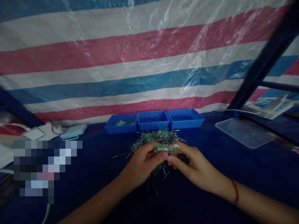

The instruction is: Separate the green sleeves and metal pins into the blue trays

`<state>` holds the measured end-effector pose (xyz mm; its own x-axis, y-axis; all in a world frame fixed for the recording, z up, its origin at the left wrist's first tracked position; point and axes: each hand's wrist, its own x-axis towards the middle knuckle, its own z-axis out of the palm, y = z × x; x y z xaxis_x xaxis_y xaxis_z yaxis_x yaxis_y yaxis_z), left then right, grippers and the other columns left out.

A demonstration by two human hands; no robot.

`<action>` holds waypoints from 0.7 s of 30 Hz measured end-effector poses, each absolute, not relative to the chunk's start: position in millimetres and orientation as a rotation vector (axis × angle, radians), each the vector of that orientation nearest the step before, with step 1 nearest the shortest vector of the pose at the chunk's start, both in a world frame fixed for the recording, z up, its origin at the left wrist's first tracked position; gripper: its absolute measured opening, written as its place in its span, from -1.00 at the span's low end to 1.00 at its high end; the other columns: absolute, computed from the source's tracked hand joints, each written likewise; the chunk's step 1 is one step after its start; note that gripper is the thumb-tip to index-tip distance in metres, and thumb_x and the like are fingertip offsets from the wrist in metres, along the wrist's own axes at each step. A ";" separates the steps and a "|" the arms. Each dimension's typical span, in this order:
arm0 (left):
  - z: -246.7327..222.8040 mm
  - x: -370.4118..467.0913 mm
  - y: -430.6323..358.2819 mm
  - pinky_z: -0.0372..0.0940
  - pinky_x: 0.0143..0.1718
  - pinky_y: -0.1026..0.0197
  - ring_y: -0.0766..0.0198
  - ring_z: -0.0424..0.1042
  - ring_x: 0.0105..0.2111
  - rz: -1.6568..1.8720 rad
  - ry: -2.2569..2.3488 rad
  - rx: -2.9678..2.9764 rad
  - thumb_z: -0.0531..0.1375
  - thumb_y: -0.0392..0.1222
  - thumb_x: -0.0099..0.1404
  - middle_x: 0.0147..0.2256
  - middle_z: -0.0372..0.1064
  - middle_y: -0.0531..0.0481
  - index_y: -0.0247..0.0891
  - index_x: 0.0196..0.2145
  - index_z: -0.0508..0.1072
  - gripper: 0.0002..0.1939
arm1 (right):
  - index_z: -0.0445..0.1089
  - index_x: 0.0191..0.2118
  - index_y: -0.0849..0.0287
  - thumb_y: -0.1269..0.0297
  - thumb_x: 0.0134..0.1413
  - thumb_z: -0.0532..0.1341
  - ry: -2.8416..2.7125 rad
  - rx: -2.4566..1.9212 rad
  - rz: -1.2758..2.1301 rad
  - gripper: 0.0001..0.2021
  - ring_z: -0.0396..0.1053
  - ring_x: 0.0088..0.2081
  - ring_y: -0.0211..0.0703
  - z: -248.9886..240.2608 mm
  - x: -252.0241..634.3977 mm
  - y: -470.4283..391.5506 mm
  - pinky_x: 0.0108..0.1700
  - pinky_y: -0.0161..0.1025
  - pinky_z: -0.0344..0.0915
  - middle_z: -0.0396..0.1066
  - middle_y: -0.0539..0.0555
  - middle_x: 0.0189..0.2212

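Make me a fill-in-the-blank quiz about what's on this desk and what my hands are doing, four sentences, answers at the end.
1. A row of ____ blue trays stands beyond the pile of thin metal pieces.
2. Greenish contents show in the tray at the ____ end.
3. The left hand and the ____ hand both hold a small see-through packet.
4. The sheeting behind is patterned with red, white and blue ____.

Missing words: three; left; right; stripes.
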<state>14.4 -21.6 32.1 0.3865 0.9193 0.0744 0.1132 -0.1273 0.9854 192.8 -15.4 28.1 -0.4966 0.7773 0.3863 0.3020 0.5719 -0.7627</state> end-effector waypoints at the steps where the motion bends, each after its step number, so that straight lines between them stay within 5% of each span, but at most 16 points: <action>1: 31.6 14.7 -21.9 0.16 -0.51 0.31 0.39 0.25 -0.54 0.920 0.968 1.514 0.12 -0.05 0.24 -0.47 0.27 0.08 -0.25 -0.23 0.32 -0.77 | 0.30 -0.35 0.18 0.25 0.19 0.08 -2.062 -0.871 0.755 -0.85 0.27 -0.50 -0.29 28.4 193.9 -14.4 -0.47 -0.31 0.23 0.32 -0.03 -0.53; 5: 33.0 12.5 -22.5 0.22 -0.51 0.31 0.38 0.32 -0.50 0.923 0.995 1.549 0.17 -0.05 0.22 -0.26 0.35 -0.02 -0.16 0.02 0.23 -0.57 | 0.30 -0.38 0.17 0.36 0.18 0.08 -2.069 -0.822 0.567 -0.88 0.28 -0.50 -0.32 32.7 198.8 -13.0 -0.46 -0.34 0.23 0.33 -0.04 -0.53; 11: 36.7 7.0 -19.9 0.29 -0.17 0.20 0.26 0.43 -0.25 0.962 0.977 1.761 0.17 -0.16 0.24 -0.24 0.48 0.02 -0.12 -0.18 0.48 -0.81 | 0.32 -0.23 0.11 0.40 0.17 0.10 -2.135 -0.704 0.492 -0.90 0.38 -0.34 -0.32 33.6 197.8 -18.4 -0.31 -0.37 0.30 0.39 -0.03 -0.39; 17: 51.6 -37.5 28.0 0.33 -0.20 0.22 0.26 0.45 -0.26 1.295 1.591 2.179 0.07 -0.07 0.29 -0.23 0.48 0.01 -0.18 -0.15 0.46 -0.74 | 0.22 -0.04 0.06 0.37 0.16 0.10 -2.020 -0.857 0.429 -0.75 0.37 -0.39 -0.35 29.0 198.1 -14.9 -0.36 -0.39 0.31 0.39 -0.03 -0.30; 21: 46.7 -75.2 65.9 0.17 0.01 -0.04 0.07 0.35 -0.07 1.276 1.847 2.250 0.08 -0.11 0.26 -0.12 0.43 -0.09 -0.22 -0.12 0.45 -0.72 | 0.20 -0.05 0.06 0.37 0.16 0.07 -2.058 -0.862 0.442 -0.77 0.36 -0.41 -0.35 27.5 197.6 -14.0 -0.41 -0.39 0.31 0.37 -0.02 -0.32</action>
